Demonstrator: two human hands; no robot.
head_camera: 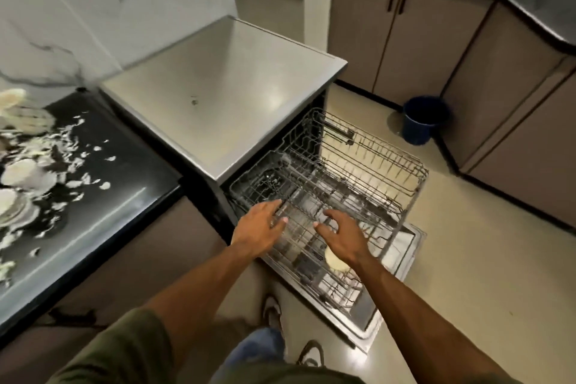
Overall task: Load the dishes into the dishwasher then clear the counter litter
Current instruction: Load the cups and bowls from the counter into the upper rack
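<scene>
The steel-topped dishwasher (224, 87) stands open, its door (396, 271) folded down to the floor. Its upper wire rack (374, 165) is pulled out, with the lower rack (327, 277) beneath. A cream round dish (335, 260) sits in the lower rack. My left hand (260, 229) hovers at the upper rack's near left edge with its fingers spread and holds nothing. My right hand (341, 235) hangs over the rack's front, fingers apart and empty. White dishes (21, 174) and scattered white litter scraps (84, 165) lie blurred on the black counter (124, 196) at the left.
A dark blue bucket (424, 118) stands on the beige floor by the brown cabinets (405, 40) at the right. Under the black counter is a brown cabinet front (124, 265). My shoes (274, 315) stand beside the open door.
</scene>
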